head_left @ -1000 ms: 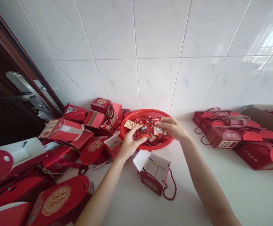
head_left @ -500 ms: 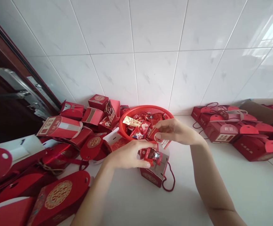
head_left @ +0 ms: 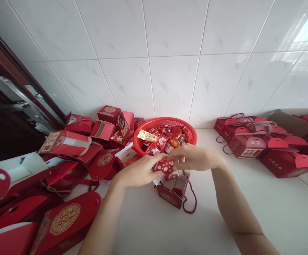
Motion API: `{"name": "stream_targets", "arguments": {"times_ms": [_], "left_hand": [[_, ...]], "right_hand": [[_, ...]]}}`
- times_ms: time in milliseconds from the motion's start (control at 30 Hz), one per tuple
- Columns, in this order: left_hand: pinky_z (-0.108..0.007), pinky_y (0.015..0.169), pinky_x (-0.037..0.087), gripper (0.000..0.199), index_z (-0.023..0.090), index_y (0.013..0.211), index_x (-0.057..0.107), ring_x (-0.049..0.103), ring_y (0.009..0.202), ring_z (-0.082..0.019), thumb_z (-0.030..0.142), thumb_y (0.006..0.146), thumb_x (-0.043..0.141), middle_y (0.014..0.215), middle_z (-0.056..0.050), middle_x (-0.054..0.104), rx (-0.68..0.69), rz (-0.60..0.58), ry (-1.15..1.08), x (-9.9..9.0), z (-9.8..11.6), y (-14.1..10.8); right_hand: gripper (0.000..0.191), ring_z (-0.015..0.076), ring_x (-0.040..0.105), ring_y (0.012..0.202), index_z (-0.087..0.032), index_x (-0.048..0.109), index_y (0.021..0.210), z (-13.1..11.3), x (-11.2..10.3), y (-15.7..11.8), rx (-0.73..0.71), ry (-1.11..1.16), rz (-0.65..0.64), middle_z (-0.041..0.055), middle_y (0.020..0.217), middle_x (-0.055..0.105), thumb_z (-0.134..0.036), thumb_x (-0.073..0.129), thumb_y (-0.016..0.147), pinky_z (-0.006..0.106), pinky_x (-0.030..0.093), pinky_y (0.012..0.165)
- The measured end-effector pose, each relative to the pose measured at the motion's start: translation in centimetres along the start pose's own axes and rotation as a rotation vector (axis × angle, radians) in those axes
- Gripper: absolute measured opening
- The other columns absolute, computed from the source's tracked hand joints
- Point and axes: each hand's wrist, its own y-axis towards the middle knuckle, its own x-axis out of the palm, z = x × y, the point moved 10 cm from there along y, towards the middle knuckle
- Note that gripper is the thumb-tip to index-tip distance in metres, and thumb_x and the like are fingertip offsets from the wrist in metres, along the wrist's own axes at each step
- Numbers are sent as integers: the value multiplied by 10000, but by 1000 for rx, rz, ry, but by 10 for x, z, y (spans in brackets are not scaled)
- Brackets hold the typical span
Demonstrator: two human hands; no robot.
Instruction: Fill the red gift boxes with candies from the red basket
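Note:
A small red box (head_left: 170, 197) with a dark red cord handle (head_left: 192, 207) stands open-topped on the white surface, below my hands. My left hand (head_left: 142, 171) reaches in from the left, its thumb and fingers bent around a red candy packet with white dots (head_left: 163, 166). Coming from the right, my right hand (head_left: 196, 157) curls its fingers over a red-and-white candy packet (head_left: 177, 174) at the box's opening. Its fingertips are partly hidden. Just behind the hands, an orange-red plastic basket (head_left: 140, 129) holds many red candy packets and a gold-coloured packet (head_left: 146, 135).
Many red boxes (head_left: 66, 217), some open, are heaped along the left. Several closed red boxes (head_left: 251, 146) with cords stand at the right, beside a brown carton (head_left: 284, 122). A tiled wall (head_left: 172, 81) rises behind; a dark door with a metal handle (head_left: 18, 99) is at far left.
My right hand has moved from the basket toward the left, over the open box. A dotted packet now shows between my hands, and a red-and-white one at the box's opening. The view shifted slightly.

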Motion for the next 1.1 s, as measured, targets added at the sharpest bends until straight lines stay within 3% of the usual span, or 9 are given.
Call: {"name": "stream_targets", "arguments": {"times_ms": [133, 267, 400, 533, 633, 800, 1000, 1100], "left_hand": [[-310, 808, 500, 466, 272, 1316, 611, 707, 846, -241, 289, 851, 575, 938, -6, 753, -20, 33, 2, -4, -3, 0], [-306, 792, 506, 405, 258, 1262, 636, 703, 855, -242, 309, 864, 580, 891, -3, 744, 27, 24, -38, -3, 6, 1], [-321, 801, 526, 359, 257, 1229, 619, 713, 917, -243, 289, 872, 593, 996, -22, 752, 50, -15, -188, 5, 11, 5], [-340, 848, 546, 454, 282, 1308, 559, 723, 996, -251, 252, 859, 622, 1051, -36, 760, 86, -55, -360, 15, 13, 7], [-346, 845, 550, 491, 274, 1297, 573, 719, 986, -258, 253, 816, 665, 1064, -40, 751, 44, -24, -258, 14, 8, 8], [-380, 985, 492, 477, 309, 1237, 638, 606, 1195, -286, 277, 766, 708, 1285, -45, 630, -12, 6, 11, 8, 3, 4], [-440, 1041, 460, 665, 363, 1286, 632, 313, 1466, -383, 364, 644, 807, 1541, -59, 408, -130, -39, 96, 11, -13, -5], [-422, 998, 492, 677, 352, 1291, 629, 400, 1415, -376, 401, 639, 805, 1513, -71, 430, -148, -32, 96, 10, -15, -8]], "right_hand": [[115, 162, 644, 776, -185, 669, 961, 3, -4, 0, 45, -53, 56, 39, 889, 718, -197, 578, 892, 261, 424, 631], [79, 146, 618, 730, -192, 653, 925, 6, -9, -2, 90, -40, 101, 29, 871, 708, -236, 611, 875, 254, 411, 601], [95, 140, 604, 714, -194, 614, 905, 11, -11, -2, 144, -51, 136, 17, 850, 690, -188, 656, 820, 245, 399, 572], [111, 126, 600, 680, -189, 585, 829, 8, -10, 0, 117, -73, 142, 6, 779, 674, -87, 608, 790, 241, 391, 564], [82, 134, 613, 687, -186, 603, 832, 6, -6, 1, 100, -100, 104, 15, 788, 687, -113, 614, 797, 246, 392, 573], [63, 165, 642, 759, -184, 626, 876, 7, 2, -1, 110, -123, 19, 33, 848, 710, -187, 658, 822, 259, 414, 602], [187, 174, 656, 816, -185, 668, 992, -1, 2, -12, 12, -81, -27, 39, 898, 707, -259, 705, 825, 263, 467, 671], [246, 170, 659, 836, -186, 686, 1067, -3, -1, -23, -17, -27, -18, 43, 924, 712, -304, 693, 852, 266, 493, 712]]}}
